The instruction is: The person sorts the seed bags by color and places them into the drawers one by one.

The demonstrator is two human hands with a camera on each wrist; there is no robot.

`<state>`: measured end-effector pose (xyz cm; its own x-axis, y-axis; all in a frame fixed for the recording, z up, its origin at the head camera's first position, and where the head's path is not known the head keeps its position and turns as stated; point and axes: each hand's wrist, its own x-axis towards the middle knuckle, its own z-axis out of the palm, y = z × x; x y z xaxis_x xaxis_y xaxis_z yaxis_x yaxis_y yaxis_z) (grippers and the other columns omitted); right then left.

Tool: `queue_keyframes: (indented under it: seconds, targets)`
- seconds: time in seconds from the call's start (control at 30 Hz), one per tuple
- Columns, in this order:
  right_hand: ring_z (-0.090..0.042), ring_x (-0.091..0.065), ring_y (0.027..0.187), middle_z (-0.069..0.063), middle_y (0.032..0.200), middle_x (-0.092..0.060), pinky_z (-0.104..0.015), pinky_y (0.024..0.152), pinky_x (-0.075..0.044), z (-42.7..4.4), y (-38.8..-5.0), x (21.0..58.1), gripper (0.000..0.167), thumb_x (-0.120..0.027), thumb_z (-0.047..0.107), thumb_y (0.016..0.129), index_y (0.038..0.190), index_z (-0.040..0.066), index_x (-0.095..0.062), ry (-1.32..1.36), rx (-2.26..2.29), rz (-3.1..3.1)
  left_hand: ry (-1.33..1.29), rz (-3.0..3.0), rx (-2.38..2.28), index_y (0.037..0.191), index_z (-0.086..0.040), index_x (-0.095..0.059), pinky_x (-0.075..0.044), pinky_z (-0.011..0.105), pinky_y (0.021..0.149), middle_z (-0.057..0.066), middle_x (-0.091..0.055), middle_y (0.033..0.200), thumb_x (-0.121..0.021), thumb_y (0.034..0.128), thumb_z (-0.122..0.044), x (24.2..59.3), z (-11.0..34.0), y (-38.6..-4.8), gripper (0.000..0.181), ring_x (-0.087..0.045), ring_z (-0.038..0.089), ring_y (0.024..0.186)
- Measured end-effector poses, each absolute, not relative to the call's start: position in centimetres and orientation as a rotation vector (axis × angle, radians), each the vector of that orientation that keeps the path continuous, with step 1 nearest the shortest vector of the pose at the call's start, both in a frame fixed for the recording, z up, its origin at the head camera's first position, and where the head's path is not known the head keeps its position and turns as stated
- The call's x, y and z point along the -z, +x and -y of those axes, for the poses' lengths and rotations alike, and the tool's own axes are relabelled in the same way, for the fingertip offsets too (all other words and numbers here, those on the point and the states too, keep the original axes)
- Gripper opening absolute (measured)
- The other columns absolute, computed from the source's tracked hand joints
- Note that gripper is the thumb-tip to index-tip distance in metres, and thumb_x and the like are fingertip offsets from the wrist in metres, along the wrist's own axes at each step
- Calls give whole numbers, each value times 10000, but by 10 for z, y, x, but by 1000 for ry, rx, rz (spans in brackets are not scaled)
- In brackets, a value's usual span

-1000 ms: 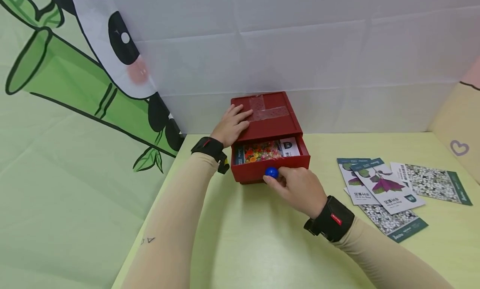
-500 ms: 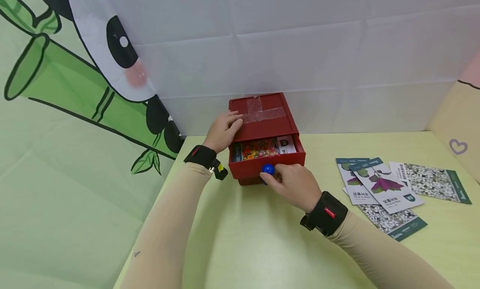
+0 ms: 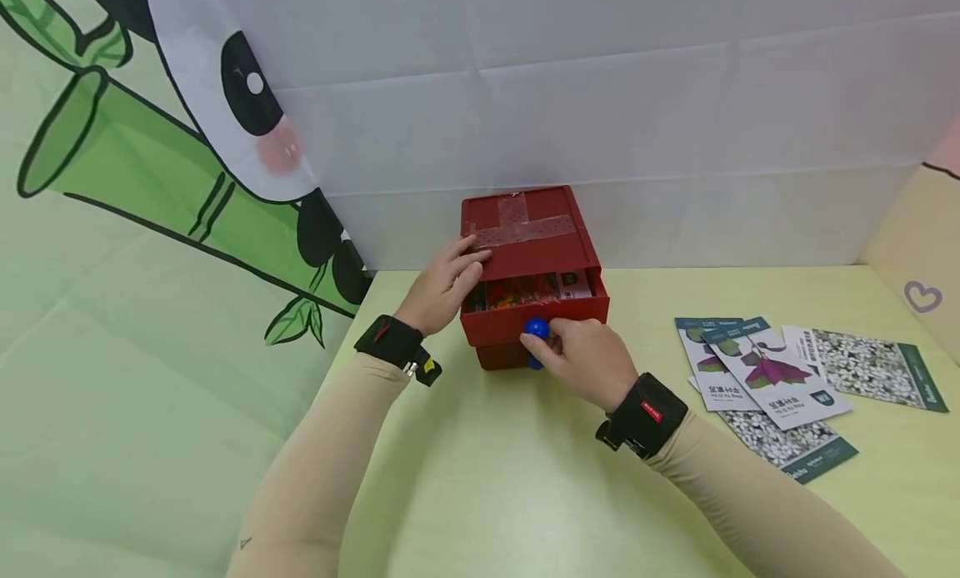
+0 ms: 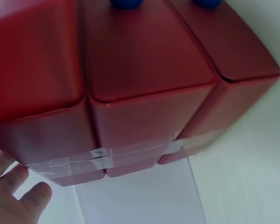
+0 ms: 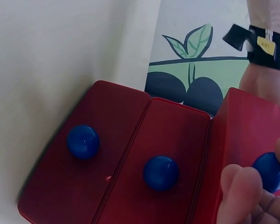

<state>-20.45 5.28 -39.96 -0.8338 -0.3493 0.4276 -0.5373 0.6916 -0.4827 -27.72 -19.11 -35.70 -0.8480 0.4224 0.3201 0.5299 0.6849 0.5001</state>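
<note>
A red three-tier drawer box (image 3: 528,228) stands against the back sheet. Its top drawer (image 3: 495,319) is partly pulled out, and a colourful flower packet (image 3: 521,289) lies inside. My right hand (image 3: 592,361) pinches the top drawer's blue ball knob (image 3: 536,328) between thumb and fingers. The right wrist view shows this knob (image 5: 269,172) too, with the blue knobs of the middle drawer (image 5: 161,172) and bottom drawer (image 5: 83,142) beside it. My left hand (image 3: 438,290) rests its spread fingers on the box's top left edge. Clear tape crosses the lid.
Several flower seed packets (image 3: 780,378) lie overlapping on the pale yellow table (image 3: 510,478) to the right. A white back sheet (image 3: 600,128) hangs behind the box. A printed green sheet (image 3: 150,353) covers the left side.
The top drawer has slid further in, with my right hand still on its knob. My left hand has shifted toward the front left of the lid.
</note>
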Motion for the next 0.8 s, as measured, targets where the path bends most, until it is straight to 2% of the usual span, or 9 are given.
queue_keyframes:
  seconds: [0.1, 0.23, 0.47, 0.8]
  targets:
    - [-108, -427, 474, 63, 524, -443, -267, 427, -360, -52, -207, 400, 391, -639, 441, 906, 647, 166, -535, 695, -886, 2608, -794, 2731, 822, 1442, -123, -463, -242, 527, 1125, 96, -238, 1571, -308, 975, -597, 360, 193, -273, 684, -130, 268, 1458]
    - [-110, -431, 471, 58, 522, -445, -266, 427, -361, -52, -210, 400, 400, -622, 451, 914, 653, 161, -534, 688, -891, 2626, -797, 2756, 749, 1466, -157, -430, -295, 539, 1096, 71, -208, 1584, -383, 911, -673, 363, 194, -270, 759, -119, 248, 1459]
    - [-116, -437, 462, 46, 520, -448, -270, 418, -359, -50, -218, 400, 424, -587, 472, 930, 659, 151, -534, 679, -914, 2642, -767, 2767, 717, 1474, -188, -418, -340, 530, 1071, 33, -198, 1588, -582, 868, -570, 366, 194, -270, 735, -135, 232, 1455]
    - [-121, -447, 458, 35, 524, -460, -271, 421, -375, -47, -229, 399, 427, -591, 467, 928, 665, 134, -543, 666, -929, 2641, -748, 2732, 671, 1448, -171, -459, -376, 493, 1056, 45, -251, 1567, -700, 832, -469, 367, 192, -272, 725, -196, 239, 1436]
